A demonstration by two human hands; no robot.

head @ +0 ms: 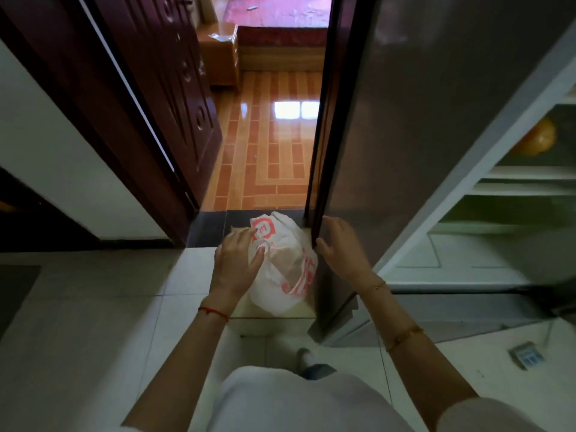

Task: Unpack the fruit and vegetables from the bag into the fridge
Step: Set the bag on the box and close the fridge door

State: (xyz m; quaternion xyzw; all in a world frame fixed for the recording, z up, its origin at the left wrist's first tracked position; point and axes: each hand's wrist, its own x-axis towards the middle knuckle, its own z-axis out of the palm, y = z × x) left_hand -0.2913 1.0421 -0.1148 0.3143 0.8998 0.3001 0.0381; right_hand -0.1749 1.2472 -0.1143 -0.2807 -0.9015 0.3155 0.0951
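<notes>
1. The fridge [436, 135] stands on the right, its grey side facing the camera and its open interior with white shelves further right; an orange round fruit [534, 138] sits on an upper shelf.
2. A dark wooden door [162, 88] hangs open on the left of the doorway, which gives onto an orange tiled floor [268, 151].
3. The white plastic bag [286, 266] with red print sits on the pale floor at the threshold, just beside the fridge's lower corner.
4. The left hand [238, 260] reaches forward, palm down, fingers spread and resting on the bag's left side; it is not closed on anything.
5. The right hand [339, 244] stretches out beside the bag, fingers apart and slightly curled against the fridge's front edge, gripping nothing.
6. A red string [213, 312] circles the left wrist; a thin gold bracelet [377, 287] circles the right.
</notes>
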